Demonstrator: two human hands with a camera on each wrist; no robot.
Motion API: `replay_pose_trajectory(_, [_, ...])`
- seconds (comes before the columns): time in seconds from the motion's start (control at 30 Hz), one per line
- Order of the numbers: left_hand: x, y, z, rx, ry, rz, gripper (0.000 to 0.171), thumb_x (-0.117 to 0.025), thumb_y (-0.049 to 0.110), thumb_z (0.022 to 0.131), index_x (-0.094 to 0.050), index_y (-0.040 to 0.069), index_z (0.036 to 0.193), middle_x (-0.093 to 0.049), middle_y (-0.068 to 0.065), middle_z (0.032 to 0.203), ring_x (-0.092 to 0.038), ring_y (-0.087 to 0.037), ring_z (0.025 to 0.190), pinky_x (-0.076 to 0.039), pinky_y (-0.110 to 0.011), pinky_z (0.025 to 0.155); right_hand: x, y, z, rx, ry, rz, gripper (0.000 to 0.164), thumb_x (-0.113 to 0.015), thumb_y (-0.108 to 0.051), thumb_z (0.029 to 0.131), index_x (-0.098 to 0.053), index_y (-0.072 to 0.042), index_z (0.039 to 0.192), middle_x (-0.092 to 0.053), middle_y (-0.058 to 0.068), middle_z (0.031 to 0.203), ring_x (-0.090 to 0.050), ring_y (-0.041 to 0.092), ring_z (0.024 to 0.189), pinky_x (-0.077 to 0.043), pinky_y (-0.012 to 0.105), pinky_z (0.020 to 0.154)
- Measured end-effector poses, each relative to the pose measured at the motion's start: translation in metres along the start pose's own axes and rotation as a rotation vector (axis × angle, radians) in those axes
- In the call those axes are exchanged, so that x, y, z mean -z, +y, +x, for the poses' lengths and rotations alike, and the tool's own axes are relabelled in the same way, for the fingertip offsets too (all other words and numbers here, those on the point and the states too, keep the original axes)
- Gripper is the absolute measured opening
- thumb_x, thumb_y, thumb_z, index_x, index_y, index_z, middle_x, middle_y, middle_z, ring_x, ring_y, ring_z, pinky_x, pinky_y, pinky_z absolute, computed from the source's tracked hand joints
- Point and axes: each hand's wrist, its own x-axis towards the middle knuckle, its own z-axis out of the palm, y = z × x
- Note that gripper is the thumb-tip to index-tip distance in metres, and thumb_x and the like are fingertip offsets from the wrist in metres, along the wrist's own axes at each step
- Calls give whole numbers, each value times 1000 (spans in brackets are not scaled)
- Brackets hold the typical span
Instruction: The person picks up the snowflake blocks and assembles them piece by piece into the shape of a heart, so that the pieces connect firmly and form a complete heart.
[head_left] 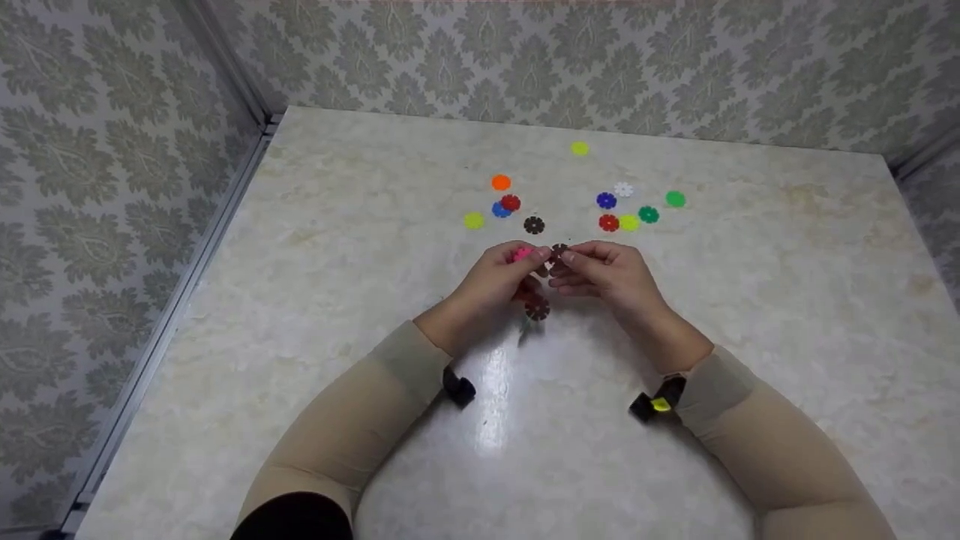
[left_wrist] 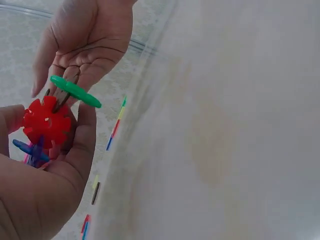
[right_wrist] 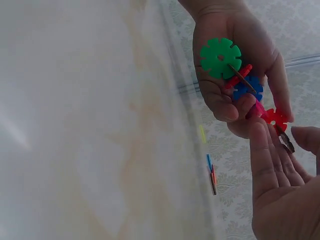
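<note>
My left hand (head_left: 495,281) grips a cluster of interlocked notched plastic discs. In the left wrist view, a red disc (left_wrist: 47,120), a green disc (left_wrist: 75,91) and a blue-purple disc (left_wrist: 34,151) show in it. From the right wrist side, the cluster's green disc (right_wrist: 218,56), blue disc (right_wrist: 245,90) and another red disc (right_wrist: 275,116) are visible. A pink disc (head_left: 522,255) shows at my left thumb, and a brown disc (head_left: 537,309) hangs below that hand. My right hand (head_left: 619,277) pinches another brown disc (head_left: 559,252) right beside the cluster.
Loose discs lie on the marbled table (head_left: 360,225) beyond my hands. To the left are orange (head_left: 501,182), red (head_left: 511,202) and brown (head_left: 534,225) ones; to the right, white (head_left: 623,190), dark blue (head_left: 607,200) and green (head_left: 676,199). A patterned wall (head_left: 525,67) stands behind.
</note>
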Motion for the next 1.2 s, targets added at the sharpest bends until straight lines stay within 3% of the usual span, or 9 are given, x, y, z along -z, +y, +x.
replay_pose_trajectory(0.17, [5, 0, 6, 53, 100, -122, 24, -72, 35, 113, -73, 11, 118, -73, -10, 116, -76, -16, 83, -69, -31, 79, 18, -4, 13, 16, 105, -122, 38, -65, -29, 117, -74, 5, 129, -84, -4, 94, -79, 11, 82, -66, 24, 76])
replay_pose_trajectory(0.27, [9, -1, 8, 91, 113, -253, 21, -74, 34, 112, -71, 13, 114, -73, -11, 119, -76, -20, 88, -70, -36, 82, 37, -8, 24, 42, 196, -223, 37, -69, -31, 115, -74, 3, 130, -80, -6, 96, -69, 11, 82, -56, 22, 70])
replay_pose_trajectory(0.37, [11, -2, 9, 101, 98, -356, 17, -74, 29, 112, -69, 13, 109, -73, -8, 114, -76, -21, 90, -71, -40, 84, 55, -9, 34, 27, 232, -378, 37, -71, -32, 113, -75, -3, 136, -76, -4, 109, -63, 14, 91, -54, 20, 71])
replay_pose_trajectory(0.53, [14, -2, 9, 107, 59, -387, 13, -74, 25, 112, -70, 14, 106, -74, -7, 112, -80, -23, 93, -73, -45, 85, 71, -9, 47, -44, 171, -712, 46, -70, -34, 113, -69, -14, 155, -63, 12, 140, -56, 25, 112, -54, 29, 82])
replay_pose_trajectory(0.67, [16, -1, 10, 124, 34, -386, 14, -76, 26, 111, -71, 13, 106, -74, -9, 115, -80, -24, 94, -72, -48, 90, 72, -11, 52, -95, 94, -895, 56, -69, -36, 113, -60, -15, 164, -52, 19, 146, -49, 30, 120, -50, 43, 95])
replay_pose_trajectory(0.8, [17, -1, 11, 128, 33, -371, 15, -77, 27, 110, -71, 13, 107, -76, -5, 107, -79, -22, 91, -72, -44, 90, 71, -11, 51, -119, 71, -948, 55, -72, -36, 111, -66, -8, 158, -52, 17, 140, -48, 30, 117, -47, 46, 98])
replay_pose_trajectory(0.93, [17, 0, 11, 124, 38, -350, 14, -76, 27, 110, -72, 14, 109, -79, -4, 102, -78, -19, 88, -69, -39, 87, 72, -8, 50, -44, 101, -964, 40, -77, -28, 108, -80, 0, 137, -58, 17, 134, -56, 33, 117, -52, 51, 102])
replay_pose_trajectory(1.07, [18, 0, 10, 130, 20, -355, 14, -76, 27, 110, -70, 14, 110, -80, -5, 105, -79, -20, 87, -70, -40, 91, 72, -6, 49, 30, 110, -973, 24, -79, -19, 106, -86, 2, 116, -65, 18, 139, -62, 40, 133, -53, 58, 120])
replay_pose_trajectory(1.2, [19, -2, 8, 138, -9, -350, 14, -73, 27, 112, -71, 13, 115, -82, -8, 118, -81, -21, 89, -71, -42, 93, 72, -5, 46, 50, 100, -964, 18, -79, -15, 106, -87, 0, 111, -74, 17, 141, -64, 40, 142, -51, 59, 126])
